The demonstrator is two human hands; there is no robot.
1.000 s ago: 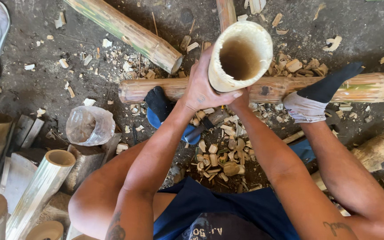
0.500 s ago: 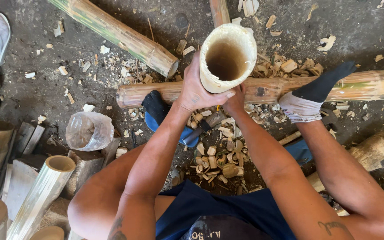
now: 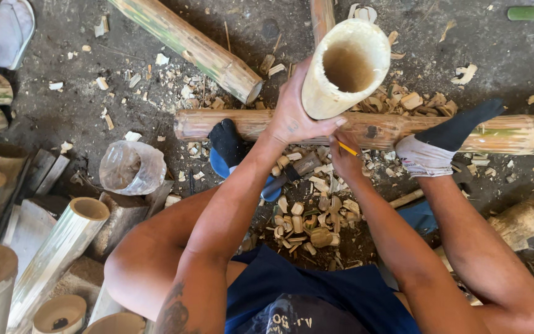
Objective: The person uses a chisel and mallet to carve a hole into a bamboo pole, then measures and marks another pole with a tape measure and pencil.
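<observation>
L hand [image 3: 295, 117] grips the hollow bamboo tube [image 3: 345, 68] from its left side, fingers wrapped tight round the wall near the lower end; tube held upright w/ open mouth facing the camera, pale inside. R hand [image 3: 345, 159] sits just under the tube's bottom edge, fingers pinched on a thin yellow pencil [image 3: 347, 148], tip against the tube. Tube is up off the ground, above a long bamboo pole [image 3: 514, 133] lying crosswise on the dirt floor [image 3: 57, 124]. Both feet rest on/against that pole: dark sock [image 3: 227, 142] at left, grey-and-black sock [image 3: 443, 139] at right. Betw. the legs a heap of bamboo chips [image 3: 307, 216], w/ a hammer [image 3: 298, 170] lying on it, just below the hands. Second pole [image 3: 186, 43] runs diagonally at upper left. Crumpled clear plastic bag [image 3: 132, 168] near left knee; cut bamboo sections [image 3: 63, 244] stacked at far left.
</observation>
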